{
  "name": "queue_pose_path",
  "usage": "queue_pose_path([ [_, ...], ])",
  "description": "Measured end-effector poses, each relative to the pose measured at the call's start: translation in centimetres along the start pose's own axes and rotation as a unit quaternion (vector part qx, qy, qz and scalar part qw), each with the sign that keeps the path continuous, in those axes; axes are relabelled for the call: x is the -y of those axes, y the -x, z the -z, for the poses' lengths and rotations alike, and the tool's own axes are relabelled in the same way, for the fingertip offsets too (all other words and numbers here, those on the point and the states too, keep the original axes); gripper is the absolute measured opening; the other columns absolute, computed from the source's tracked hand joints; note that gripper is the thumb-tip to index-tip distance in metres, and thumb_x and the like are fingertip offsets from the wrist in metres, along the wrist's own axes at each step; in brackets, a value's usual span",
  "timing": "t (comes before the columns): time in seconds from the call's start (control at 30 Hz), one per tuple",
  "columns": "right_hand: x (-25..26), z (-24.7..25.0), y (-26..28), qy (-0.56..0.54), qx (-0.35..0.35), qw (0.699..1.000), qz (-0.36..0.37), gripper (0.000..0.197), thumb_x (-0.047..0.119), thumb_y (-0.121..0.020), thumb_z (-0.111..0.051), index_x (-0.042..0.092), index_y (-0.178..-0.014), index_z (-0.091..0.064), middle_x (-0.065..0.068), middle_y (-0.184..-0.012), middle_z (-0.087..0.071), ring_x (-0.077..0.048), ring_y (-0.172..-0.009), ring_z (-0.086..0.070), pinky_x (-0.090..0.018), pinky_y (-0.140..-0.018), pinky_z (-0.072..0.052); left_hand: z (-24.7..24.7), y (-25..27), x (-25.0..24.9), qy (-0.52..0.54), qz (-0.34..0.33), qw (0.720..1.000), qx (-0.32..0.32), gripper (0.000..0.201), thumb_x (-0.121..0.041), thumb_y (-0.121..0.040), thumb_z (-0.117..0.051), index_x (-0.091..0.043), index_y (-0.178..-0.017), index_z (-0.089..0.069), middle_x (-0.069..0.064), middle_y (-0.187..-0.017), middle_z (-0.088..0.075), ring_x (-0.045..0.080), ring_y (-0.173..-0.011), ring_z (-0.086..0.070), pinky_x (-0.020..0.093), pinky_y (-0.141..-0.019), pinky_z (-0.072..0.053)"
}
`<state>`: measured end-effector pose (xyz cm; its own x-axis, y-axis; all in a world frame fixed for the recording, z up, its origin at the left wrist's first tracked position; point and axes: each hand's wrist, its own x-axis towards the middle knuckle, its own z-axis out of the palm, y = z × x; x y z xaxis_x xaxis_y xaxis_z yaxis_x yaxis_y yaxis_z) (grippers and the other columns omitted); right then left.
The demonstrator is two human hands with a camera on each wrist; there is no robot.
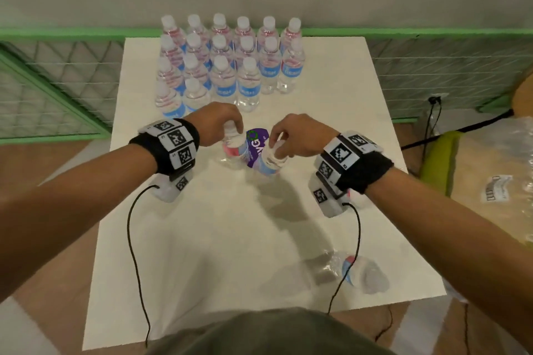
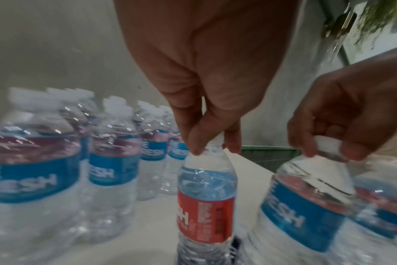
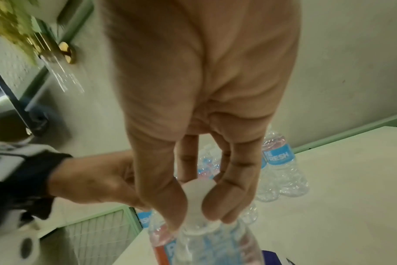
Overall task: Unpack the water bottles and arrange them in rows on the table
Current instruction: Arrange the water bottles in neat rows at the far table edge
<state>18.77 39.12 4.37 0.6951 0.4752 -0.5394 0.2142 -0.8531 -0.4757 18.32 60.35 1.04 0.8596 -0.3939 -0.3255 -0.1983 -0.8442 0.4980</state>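
Several clear water bottles (image 1: 225, 72) with blue and red labels stand in rows at the far side of the white table (image 1: 219, 239). My left hand (image 1: 219, 124) pinches the white cap of one bottle (image 2: 206, 193) in mid-table. My right hand (image 1: 291, 135) pinches the cap of a second bottle (image 2: 306, 202), which tilts beside the first. In the right wrist view my right fingertips (image 3: 213, 209) wrap that cap (image 3: 197, 197). A scrap of purple plastic wrap (image 1: 255, 143) lies between the two bottles. Another bottle (image 1: 357, 268) lies on its side near the table's front right corner.
A green-framed mesh fence (image 1: 57, 78) runs behind and left of the table. A clear plastic bag on a tan surface (image 1: 496, 181) sits to the right, past a green object (image 1: 438, 153). Black cables hang from both wrist cameras.
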Motion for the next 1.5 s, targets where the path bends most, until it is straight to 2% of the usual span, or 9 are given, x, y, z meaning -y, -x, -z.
queue_pose_path([
  [0.13, 1.0, 0.1, -4.5, -0.001, -0.019, 1.0, 0.014, 0.02, 0.016, -0.078, -0.067, 0.016, -0.098, -0.07, -0.002, -0.095, -0.061, -0.017, -0.077, -0.058, -0.026, -0.067, -0.048, 0.7, 0.1, 1.7, 0.006, 0.027, 1.0, -0.007, 0.044, -0.004, -0.079, -0.066, -0.02, -0.119, -0.058, 0.004, -0.121, -0.051, 0.021, -0.111, -0.049, 0.035, -0.094, -0.042],
  [0.27, 1.0, 0.5, -6.0, -0.029, -0.028, 0.999, 0.028, 0.02, 0.026, -0.076, -0.073, 0.014, -0.092, -0.069, 0.01, -0.079, -0.055, -0.007, -0.066, -0.053, -0.018, -0.057, -0.04, 0.6, 0.2, 1.9, -0.017, 0.072, 0.997, -0.026, 0.03, -0.032, -0.083, -0.065, -0.019, -0.11, -0.06, 0.003, -0.098, -0.045, 0.026, -0.098, -0.051, 0.03, -0.082, -0.037],
  [0.37, 0.5, 2.3, -6.8, -0.003, -0.028, 0.999, 0.024, 0.017, 0.021, -0.077, -0.072, 0.01, -0.09, -0.07, 0.006, -0.077, -0.059, -0.015, -0.071, -0.057, -0.025, -0.065, -0.047, 1.0, -0.4, 1.8, -0.015, 0.08, 0.996, -0.043, 0.026, -0.027, -0.088, -0.06, -0.017, -0.111, -0.061, 0.008, -0.098, -0.048, 0.029, -0.1, -0.05, 0.03, -0.082, -0.034],
  [0.53, -0.5, 5.8, -8.9, -0.007, -0.094, 0.996, -0.001, 0.027, 0.014, -0.074, -0.075, 0.009, -0.099, -0.068, 0.001, -0.088, -0.058, -0.015, -0.083, -0.054, -0.027, -0.071, -0.043, 1.9, -1.9, 2.6, 0.026, 0.098, 0.992, -0.068, 0.034, -0.016, -0.087, -0.062, -0.013, -0.12, -0.057, 0.012, -0.124, -0.052, 0.03, -0.115, -0.047, 0.035, -0.095, -0.037],
  [0.73, -2.2, 7.2, -10.9, -0.023, -0.136, 0.99, -0.013, 0.028, 0.009, -0.076, -0.072, 0.005, -0.103, -0.066, -0.007, -0.102, -0.06, -0.018, -0.089, -0.053, -0.019, -0.064, -0.038, 3.4, -4.2, 3.2, 0.034, 0.107, 0.99, -0.086, 0.031, -0.011, -0.085, -0.063, -0.011, -0.116, -0.06, 0.012, -0.124, -0.054, 0.029, -0.114, -0.048, 0.035, -0.097, -0.037],
  [0.87, -2.7, 7.3, -11.2, -0.028, -0.141, 0.989, -0.031, 0.039, 0.027, -0.075, -0.077, 0.009, -0.107, -0.062, -0.003, -0.101, -0.053, -0.017, -0.091, -0.049, -0.026, -0.074, -0.036, 3.7, -5.3, 3.4, 0.023, 0.099, 0.991, -0.089, 0.03, -0.009, -0.085, -0.063, -0.01, -0.115, -0.061, 0.013, -0.122, -0.055, 0.03, -0.113, -0.049, 0.037, -0.097, -0.038],
  [0.93, -2.7, 7.2, -11.2, -0.039, -0.133, 0.989, -0.054, 0.037, 0.03, -0.078, -0.074, 0.011, -0.104, -0.057, -0.003, -0.097, -0.053, -0.021, -0.083, -0.052, -0.027, -0.067, -0.039, 3.8, -5.6, 3.5, 0.021, 0.099, 0.99, -0.094, 0.03, -0.008, -0.085, -0.062, -0.009, -0.115, -0.061, 0.012, -0.124, -0.054, 0.03, -0.116, -0.047, 0.038, -0.099, -0.038],
  [1.27, -2.5, 7.8, -12.4, 0.003, -0.175, 0.984, -0.021, 0.033, 0.01, -0.08, -0.067, 0.01, -0.113, -0.065, -0.011, -0.117, -0.059, -0.026, -0.107, -0.056, -0.023, -0.079, -0.035, 3.9, -5.5, 3.7, 0.003, 0.088, 0.993, -0.085, 0.033, -0.009, -0.085, -0.063, -0.013, -0.117, -0.06, 0.011, -0.127, -0.053, 0.028, -0.119, -0.046, 0.036, -0.099, -0.036],
  [1.5, -2.9, 7.6, -12.8, -0.027, -0.169, 0.985, -0.034, 0.036, 0.02, -0.078, -0.072, 0.013, -0.112, -0.063, -0.005, -0.102, -0.053, -0.02, -0.087, -0.05, -0.027, -0.075, -0.037, 3.7, -5.4, 3.6, -0.019, 0.108, 0.99, -0.089, 0.039, -0.022, -0.087, -0.062, -0.013, -0.124, -0.054, 0.016, -0.125, -0.051, 0.031, -0.116, -0.047, 0.038, -0.096, -0.037],
])
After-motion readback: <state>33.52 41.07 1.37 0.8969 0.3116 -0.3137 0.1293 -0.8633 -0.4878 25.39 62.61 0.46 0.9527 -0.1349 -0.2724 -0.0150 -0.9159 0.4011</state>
